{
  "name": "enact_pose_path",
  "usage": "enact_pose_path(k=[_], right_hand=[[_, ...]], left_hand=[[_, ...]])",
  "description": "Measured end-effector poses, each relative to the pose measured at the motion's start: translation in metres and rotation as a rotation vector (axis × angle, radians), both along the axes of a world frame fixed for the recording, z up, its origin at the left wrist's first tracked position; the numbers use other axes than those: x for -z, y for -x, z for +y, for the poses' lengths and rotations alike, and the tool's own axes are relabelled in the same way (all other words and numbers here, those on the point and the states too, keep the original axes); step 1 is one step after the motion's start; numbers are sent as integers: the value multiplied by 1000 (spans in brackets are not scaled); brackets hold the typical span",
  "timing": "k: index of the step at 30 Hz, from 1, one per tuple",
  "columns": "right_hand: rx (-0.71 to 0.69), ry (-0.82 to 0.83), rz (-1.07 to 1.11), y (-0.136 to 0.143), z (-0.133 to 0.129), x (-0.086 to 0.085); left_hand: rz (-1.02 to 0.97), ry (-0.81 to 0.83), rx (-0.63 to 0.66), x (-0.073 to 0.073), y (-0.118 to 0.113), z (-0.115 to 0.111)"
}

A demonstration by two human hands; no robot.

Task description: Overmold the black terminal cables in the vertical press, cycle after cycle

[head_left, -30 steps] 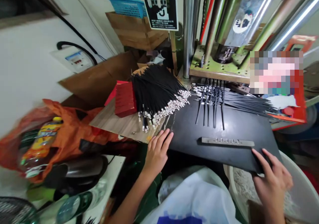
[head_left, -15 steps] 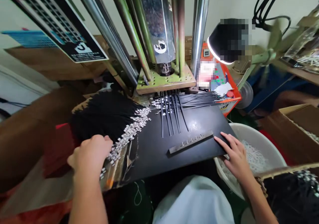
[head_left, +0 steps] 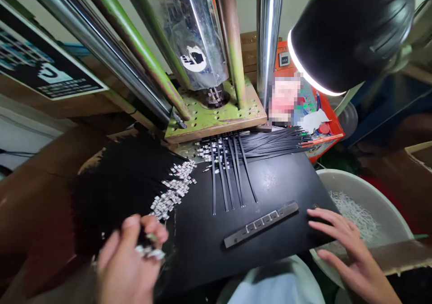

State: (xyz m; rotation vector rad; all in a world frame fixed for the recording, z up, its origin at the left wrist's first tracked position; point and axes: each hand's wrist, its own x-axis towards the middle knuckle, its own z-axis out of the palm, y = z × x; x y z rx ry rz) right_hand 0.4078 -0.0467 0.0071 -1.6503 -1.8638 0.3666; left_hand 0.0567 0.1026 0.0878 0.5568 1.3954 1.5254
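Observation:
My left hand is closed around a few black strips with silvery-white ends, at the near side of a large pile of such strips. The pile's pale ends face the table. My right hand is open, fingers spread, at the right edge of the black table, and holds nothing. Between the hands lies a grey metal bar with a row of small slots. Several black strips hang toward me from under the press plate, over another bundle of strips.
The press columns and central ram rise behind the table. A lit black lamp hangs at the upper right, near an orange control box. A white tub of pale scraps stands at the right.
My left hand has lifted, turned and now shows strip ends in its grip. My right hand has shifted slightly away from the bar. The view has moved closer to the press.

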Motion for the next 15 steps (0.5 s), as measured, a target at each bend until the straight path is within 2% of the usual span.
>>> enact_pose_path(k=[2, 3, 5, 7, 8, 10, 12, 15], right_hand=[[-48, -119, 210, 15, 15, -15], [-100, -201, 280, 27, 26, -21], [-272, -359, 314, 57, 52, -31], [-402, -464, 316, 87, 77, -39], [-412, -473, 331, 98, 87, -42], [-309, -351, 398, 112, 98, -46], [-207, -75, 492, 114, 100, -50], [-227, 350, 827, 106, 92, -47]], left_hand=[[-210, 25, 38, 3, -50, -7], [-222, 34, 69, 6, -74, -12], [-28, 63, 238, 14, -112, -27], [277, 114, 477, 24, -135, -41], [396, 139, 590, 28, -139, -47], [498, 162, 736, 33, -133, -53], [518, 170, 800, 32, -116, -51], [649, 147, 1035, 25, -86, -45]])
